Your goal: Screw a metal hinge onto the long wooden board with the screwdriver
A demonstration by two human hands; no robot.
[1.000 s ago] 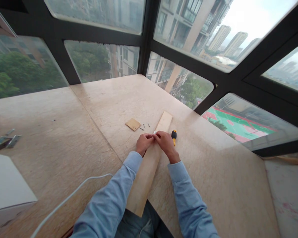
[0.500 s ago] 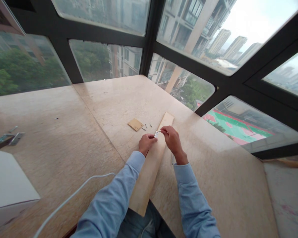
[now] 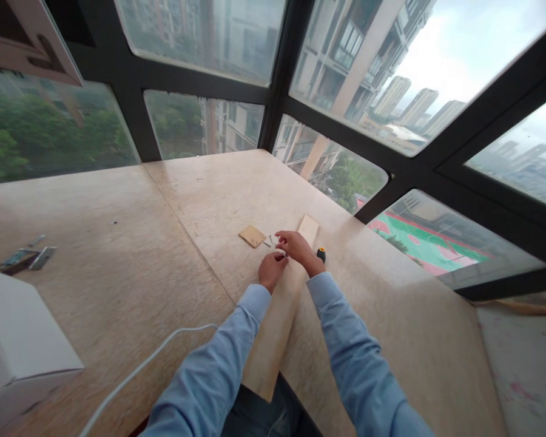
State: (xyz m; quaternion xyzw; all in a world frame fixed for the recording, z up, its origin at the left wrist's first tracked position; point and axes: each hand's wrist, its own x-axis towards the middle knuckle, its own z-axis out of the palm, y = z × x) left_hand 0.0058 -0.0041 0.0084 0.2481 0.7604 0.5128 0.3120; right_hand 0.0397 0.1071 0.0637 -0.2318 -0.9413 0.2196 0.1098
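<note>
Screws [image 3: 266, 244] lie loose and unused beyond my left hand [image 3: 271, 269], which pinches a metal piece [image 3: 285, 255]; I cannot tell the grip of my right hand [image 3: 296, 246]

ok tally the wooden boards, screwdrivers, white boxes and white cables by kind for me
Wooden boards: 2 (long board, small square board)
Screwdriver, partly hidden: 1
White box: 1
White cable: 1
Total: 5

Right grip [image 3: 296, 245] — close beside left grip [image 3: 272, 271]
</note>
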